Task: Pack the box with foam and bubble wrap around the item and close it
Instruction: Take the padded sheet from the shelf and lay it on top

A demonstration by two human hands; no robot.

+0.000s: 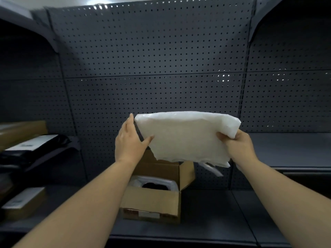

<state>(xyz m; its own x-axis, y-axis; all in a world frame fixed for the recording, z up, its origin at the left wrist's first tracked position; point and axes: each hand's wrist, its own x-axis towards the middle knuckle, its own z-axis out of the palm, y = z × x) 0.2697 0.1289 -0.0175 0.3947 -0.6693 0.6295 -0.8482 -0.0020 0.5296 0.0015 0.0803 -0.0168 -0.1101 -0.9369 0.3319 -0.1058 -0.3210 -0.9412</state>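
- Head view shows one white sheet of padding (186, 138), foam or folded bubble wrap, I cannot tell which, held up in the air above one open cardboard box (152, 203).
- Two hands hold it, one at each end. That spread probably keeps the limp sheet flat and stretched so it can be lowered over the opening as a top layer.
- Right hand (236, 145) has its grip closed on the sheet's right edge, with the material bunched between thumb and fingers. This looks like the hand carrying most of the weight.
- Left hand (129, 140) lies flat and open against the left edge, thumb on the near face and fingers behind. It steadies the sheet and does not pinch it.
- The box stands on the dark shelf (223, 212) directly under the sheet, with its flaps up and out of the way, so the opening is free.
- One dark item (154, 185) sits inside the box, ringed by white wrapping (161, 182) that already cushions its sides. Its top is still bare.
- One more white strip (213, 170) hangs or lies behind the box, just below the sheet's right corner.
- At the left, several flat cartons and dark packets (26, 140) are stacked on side shelves, well apart from the work. Blur stops an exact count.
- The box is not yet closed.
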